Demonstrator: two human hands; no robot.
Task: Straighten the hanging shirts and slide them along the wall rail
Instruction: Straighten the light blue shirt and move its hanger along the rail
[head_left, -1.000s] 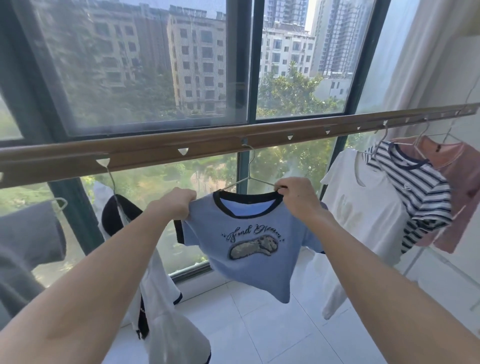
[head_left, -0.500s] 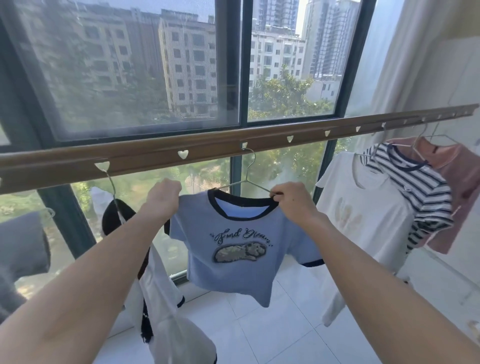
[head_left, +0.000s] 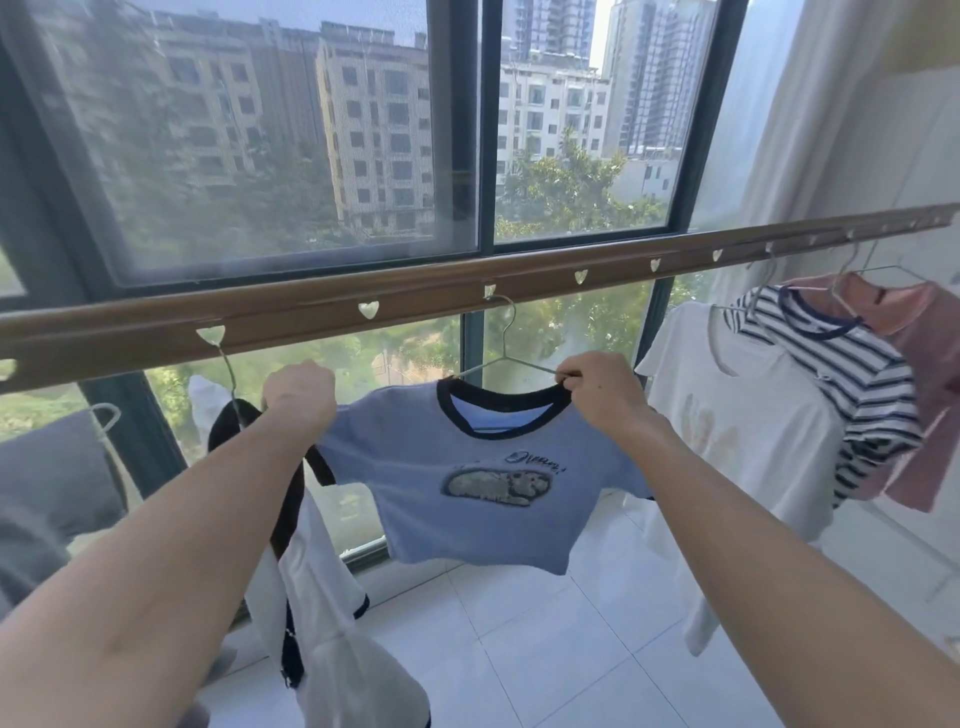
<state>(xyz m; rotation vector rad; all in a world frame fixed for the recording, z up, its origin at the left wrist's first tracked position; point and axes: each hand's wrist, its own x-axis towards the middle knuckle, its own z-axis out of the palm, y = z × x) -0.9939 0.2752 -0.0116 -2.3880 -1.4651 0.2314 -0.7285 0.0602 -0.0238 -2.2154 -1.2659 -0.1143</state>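
Note:
A small blue shirt (head_left: 457, 499) with a black collar and an animal patch hangs on a wire hanger (head_left: 506, 348), hooked into a heart-shaped hole of the brown wall rail (head_left: 415, 299). My left hand (head_left: 301, 395) grips the shirt's left shoulder. My right hand (head_left: 605, 397) pinches the collar and right shoulder at the hanger's end. The shirt is stretched flat between both hands.
To the left hang a white garment with black trim (head_left: 311, 597) and a grey one (head_left: 52, 488). To the right hang a white shirt (head_left: 737, 426), a striped shirt (head_left: 852, 379) and a pink top (head_left: 930, 374). Large windows stand behind the rail, white floor tiles (head_left: 545, 649) below.
Both hands stay on the blue shirt's shoulders and have pulled it wider and flatter. The camera has shifted, so the rail and shirts sit slightly differently in view.

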